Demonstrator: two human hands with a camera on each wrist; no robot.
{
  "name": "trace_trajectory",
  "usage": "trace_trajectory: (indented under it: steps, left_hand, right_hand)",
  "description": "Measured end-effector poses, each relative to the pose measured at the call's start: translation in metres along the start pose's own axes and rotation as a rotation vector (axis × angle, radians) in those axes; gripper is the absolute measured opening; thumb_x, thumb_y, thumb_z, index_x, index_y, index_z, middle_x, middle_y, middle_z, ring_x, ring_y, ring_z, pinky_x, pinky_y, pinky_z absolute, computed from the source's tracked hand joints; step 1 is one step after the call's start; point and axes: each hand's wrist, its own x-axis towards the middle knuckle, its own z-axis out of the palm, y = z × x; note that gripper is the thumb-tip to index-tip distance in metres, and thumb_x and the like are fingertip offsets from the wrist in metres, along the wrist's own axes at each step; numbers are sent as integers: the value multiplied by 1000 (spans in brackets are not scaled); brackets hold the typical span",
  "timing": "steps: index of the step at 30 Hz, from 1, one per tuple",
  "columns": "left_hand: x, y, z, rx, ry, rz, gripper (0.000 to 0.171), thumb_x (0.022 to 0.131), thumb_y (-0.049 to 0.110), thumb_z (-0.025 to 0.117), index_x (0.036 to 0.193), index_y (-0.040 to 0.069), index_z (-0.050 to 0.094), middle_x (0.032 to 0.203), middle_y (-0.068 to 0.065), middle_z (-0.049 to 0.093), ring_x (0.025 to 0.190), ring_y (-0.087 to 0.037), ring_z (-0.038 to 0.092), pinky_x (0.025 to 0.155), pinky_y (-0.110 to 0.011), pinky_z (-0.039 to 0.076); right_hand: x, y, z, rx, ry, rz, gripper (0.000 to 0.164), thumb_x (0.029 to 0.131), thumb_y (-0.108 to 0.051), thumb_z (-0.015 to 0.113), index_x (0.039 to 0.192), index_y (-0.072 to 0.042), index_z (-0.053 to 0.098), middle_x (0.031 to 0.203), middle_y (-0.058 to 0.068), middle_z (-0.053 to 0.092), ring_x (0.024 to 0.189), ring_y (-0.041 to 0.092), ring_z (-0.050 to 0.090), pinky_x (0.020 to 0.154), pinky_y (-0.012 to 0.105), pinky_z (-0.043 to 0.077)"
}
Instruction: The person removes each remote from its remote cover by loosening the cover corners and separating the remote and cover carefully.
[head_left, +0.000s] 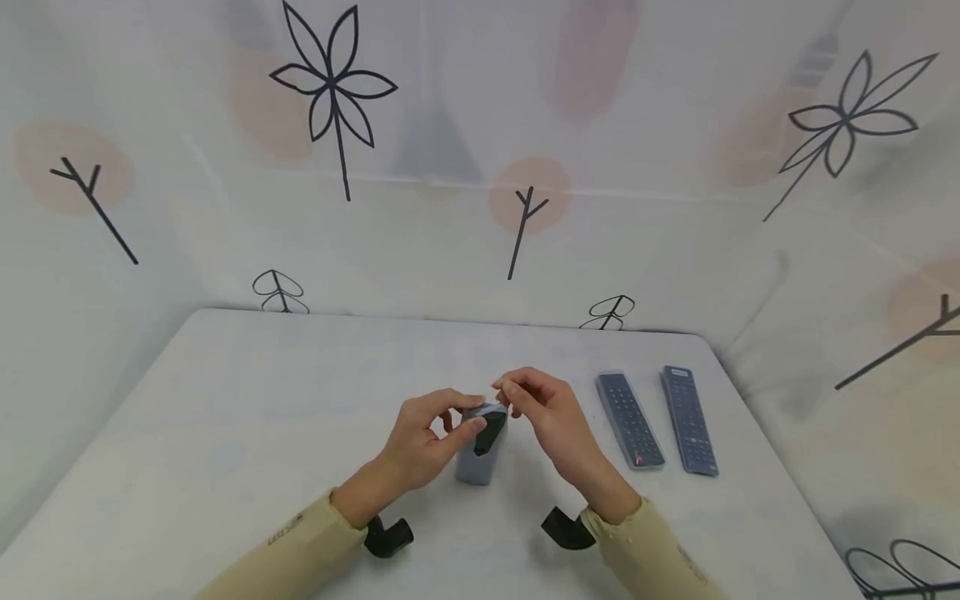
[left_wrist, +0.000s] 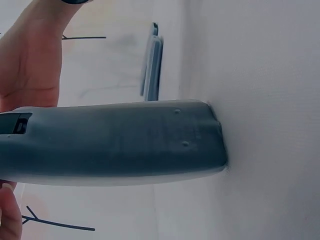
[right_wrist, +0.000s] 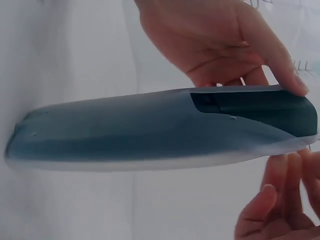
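A remote control stands on its end on the white table, wrapped in a translucent plastic cover. The cover is drawn back at the top, baring a dark part of the remote's back. My left hand grips the upper end, its thumb on the dark part and fingers on the opposite side. At the top right corner, my right hand pinches the cover's edge between thumb and fingers. The left wrist view shows the covered remote with its lower end at the tabletop.
Two more remotes, one nearer and another beside it, lie on the right of the table. A patterned white curtain hangs behind. Black wrist cameras show below both sleeves.
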Motion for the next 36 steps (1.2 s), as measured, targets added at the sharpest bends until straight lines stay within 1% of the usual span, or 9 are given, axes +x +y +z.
trace_trajectory:
  steps: [3,7,9,13,18,21,25,30,36]
  left_hand:
    - [1,1,0,18,2,0,19,91,11,73,109,4,69,104,-10,74,79,-13,66,58,-25,51]
    - [3,0,-1,73,7,60,18,95,15,68,110,3,68,102,-10,74,76,-13,65,58,-23,50]
    - [3,-1,-3,107,8,105,19,96,13,66,111,2,68,99,-10,74,73,-12,64,58,-21,50]
    - [6,-1,-6,214,10,183,24,98,18,61,111,0,69,96,-8,74,71,-12,64,61,-20,52]
    - [13,5,-12,459,50,326,25,94,15,56,103,0,74,99,-8,66,80,-18,63,62,-24,52]
    - [16,9,-13,600,59,394,27,92,11,53,101,-1,76,94,-9,59,74,-18,59,57,-22,49]
    - [17,14,-15,730,56,455,29,93,8,51,101,-5,76,85,-10,58,66,-15,59,54,-17,50]
    - [17,15,-16,807,67,489,28,95,6,51,99,-5,76,81,-9,61,64,-13,61,52,-15,50]
    - [18,17,-16,798,109,482,27,94,5,51,93,-4,76,78,-9,63,60,-13,63,51,-17,51]
  right_hand:
    - [-5,2,-2,0,9,-146,13,102,-10,57,105,-3,68,96,14,64,87,26,59,79,32,50]
    - [-10,6,-1,-21,17,-319,13,97,1,60,105,-4,69,100,12,64,93,21,59,81,27,51]
    - [-11,8,1,-33,28,-374,17,94,6,64,105,-4,70,100,9,63,95,19,59,81,27,52]
    - [-10,12,6,-74,64,-453,27,84,12,73,106,-2,71,101,10,64,93,21,60,77,27,53]
    - [-8,16,11,-167,130,-509,32,77,9,80,106,-2,73,102,11,66,90,23,62,72,26,55]
    - [-8,16,14,-211,168,-514,31,77,5,82,106,-4,74,102,8,67,90,21,63,72,26,55]
    - [-7,15,17,-238,201,-536,30,77,3,83,104,-5,75,99,5,67,88,19,64,70,27,56]
    - [-7,14,20,-268,239,-575,29,76,2,84,104,-3,76,96,4,68,84,19,66,69,25,55]
    - [-7,15,22,-247,242,-605,31,75,5,84,104,-1,76,96,6,69,84,21,69,72,26,57]
